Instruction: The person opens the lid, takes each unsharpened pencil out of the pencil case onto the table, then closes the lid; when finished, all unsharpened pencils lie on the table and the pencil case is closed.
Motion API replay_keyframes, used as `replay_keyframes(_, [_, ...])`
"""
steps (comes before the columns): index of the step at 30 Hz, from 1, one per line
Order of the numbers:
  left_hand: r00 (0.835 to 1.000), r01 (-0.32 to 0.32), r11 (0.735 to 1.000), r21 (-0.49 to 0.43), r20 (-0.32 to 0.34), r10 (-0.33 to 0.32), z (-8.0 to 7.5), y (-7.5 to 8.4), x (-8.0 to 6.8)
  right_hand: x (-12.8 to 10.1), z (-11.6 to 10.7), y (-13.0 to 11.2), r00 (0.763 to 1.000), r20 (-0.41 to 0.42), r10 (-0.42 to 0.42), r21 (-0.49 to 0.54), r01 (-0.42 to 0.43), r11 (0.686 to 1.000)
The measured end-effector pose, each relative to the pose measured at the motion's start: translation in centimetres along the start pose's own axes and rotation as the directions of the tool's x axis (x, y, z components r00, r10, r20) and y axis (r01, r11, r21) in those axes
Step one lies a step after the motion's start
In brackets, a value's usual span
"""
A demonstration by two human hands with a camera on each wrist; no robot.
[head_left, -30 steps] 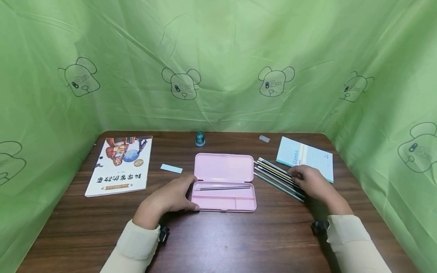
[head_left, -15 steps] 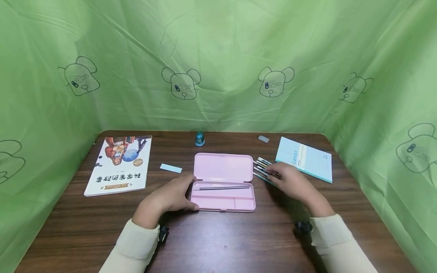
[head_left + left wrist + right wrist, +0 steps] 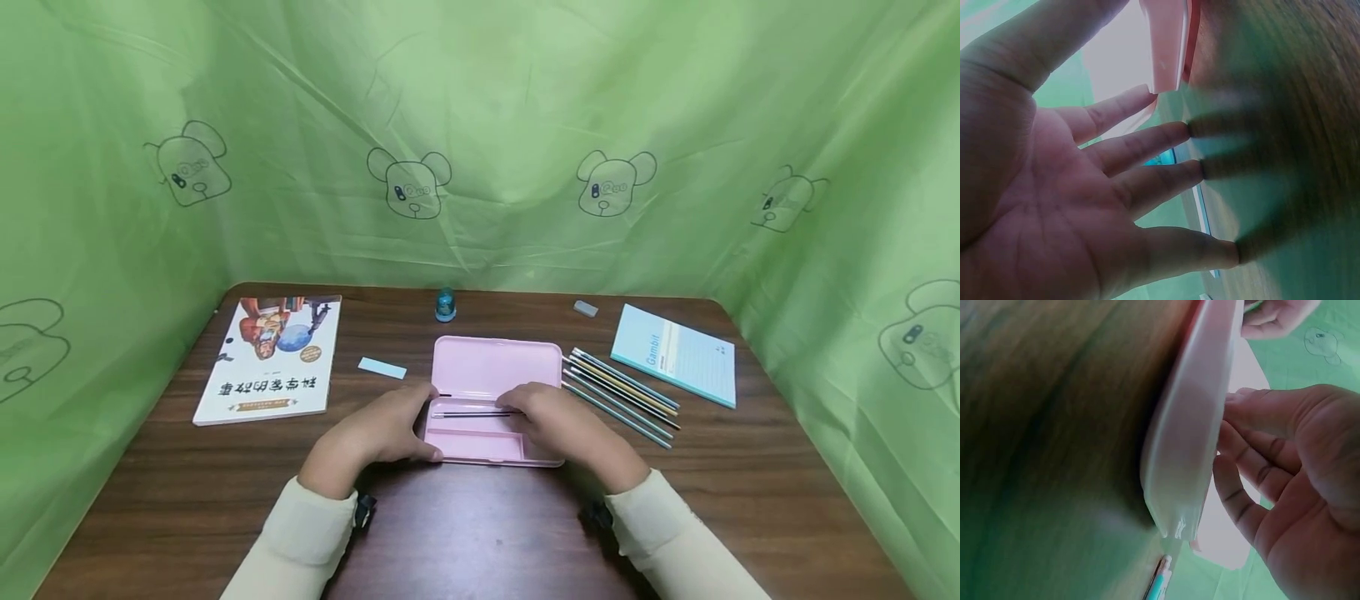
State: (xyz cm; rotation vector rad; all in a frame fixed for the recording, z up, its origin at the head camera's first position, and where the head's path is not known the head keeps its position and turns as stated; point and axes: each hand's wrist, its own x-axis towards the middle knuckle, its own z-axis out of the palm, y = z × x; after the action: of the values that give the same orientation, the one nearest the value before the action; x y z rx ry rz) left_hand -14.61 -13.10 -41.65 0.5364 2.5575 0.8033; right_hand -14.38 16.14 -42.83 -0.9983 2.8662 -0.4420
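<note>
An open pink pencil case (image 3: 495, 367) lies in the middle of the brown table (image 3: 480, 533). My left hand (image 3: 378, 429) rests flat at the case's left end, thumb against its front corner and fingertips (image 3: 1194, 128) on the wood beside the pink edge (image 3: 1169, 44). My right hand (image 3: 558, 421) lies over the right half of the tray, its curled fingers (image 3: 1241, 450) pinching a dark pencil (image 3: 472, 413) that stretches left along the upper compartment. A second dark tip (image 3: 444, 395) shows at the hinge. The case's rim (image 3: 1191, 437) fills the right wrist view.
Several loose pencils (image 3: 622, 392) lie in a row right of the case, one end (image 3: 1159, 584) showing by the wrist. A light blue notebook (image 3: 673, 354), a grey eraser (image 3: 586, 308), a teal sharpener (image 3: 446, 305), a blue slip (image 3: 382, 367) and a picture book (image 3: 270, 367) lie around. Green sheeting walls the table.
My right hand left the row of pencils with one pinched and moved left over the case's tray. The left hand stayed at the case's left end.
</note>
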Motion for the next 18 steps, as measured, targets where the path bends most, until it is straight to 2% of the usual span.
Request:
replay_keyframes(4, [1.000, -0.003, 1.000, 0.000, 0.001, 0.003, -0.06, 0.04, 0.06, 0.13, 0.24, -0.33, 1.000, 0.011, -0.009, -0.074, 0.010, 0.997])
replay_keyframes(12, [1.000, -0.017, 1.000, 0.000, -0.007, 0.017, -0.01, -0.09, 0.00, 0.59, 0.47, -0.57, 0.999, 0.004, -0.044, -0.152, 0.044, 0.987])
replay_keyframes(15, [1.000, -0.021, 1.000, 0.003, -0.010, 0.021, 0.02, -0.07, -0.01, 0.60, 0.51, -0.59, 0.999, 0.005, -0.041, -0.159, 0.041, 0.986])
replay_keyframes(18, [1.000, -0.028, 1.000, 0.010, -0.014, 0.028, 0.03, -0.05, 0.00, 0.39, 0.44, -0.60, 0.999, -0.005, -0.033, -0.125, 0.032, 0.992])
